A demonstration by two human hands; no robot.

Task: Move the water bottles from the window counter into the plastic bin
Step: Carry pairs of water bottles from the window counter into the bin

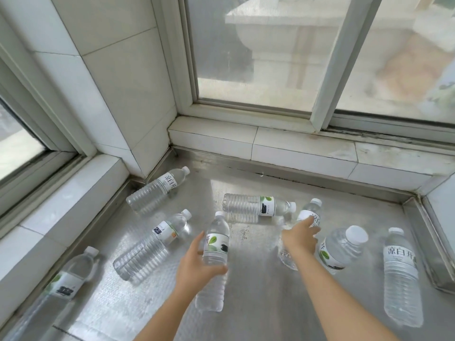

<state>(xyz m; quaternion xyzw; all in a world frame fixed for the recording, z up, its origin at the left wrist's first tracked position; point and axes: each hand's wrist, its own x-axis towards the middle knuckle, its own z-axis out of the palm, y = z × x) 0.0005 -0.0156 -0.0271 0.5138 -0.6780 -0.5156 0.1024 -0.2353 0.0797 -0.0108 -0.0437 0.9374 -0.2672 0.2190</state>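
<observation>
This looks like a window corner of a kitchen or a utility room in a building. The counter (258,291) is of patterned steel with a raised metal edge. White tiles (118,77) cover the wall and the sill (302,148). Sliding windows (258,50) with pale frames show a neighbouring building outside. Water bottles (248,207) lie scattered on the counter.

Eight clear water bottles with white caps lie scattered on the steel window counter (258,303), all on their sides or tilted. One bottle (157,188) rests near the back-left corner; another (258,205) lies crosswise at the middle. Two more (152,244) (61,284) lie along the left. A central bottle (215,257) points toward the window. Toward the right lie three (307,217) (341,247) (400,274); the first is partly hidden, so its pose is unclear. The plastic bin is out of view.
</observation>
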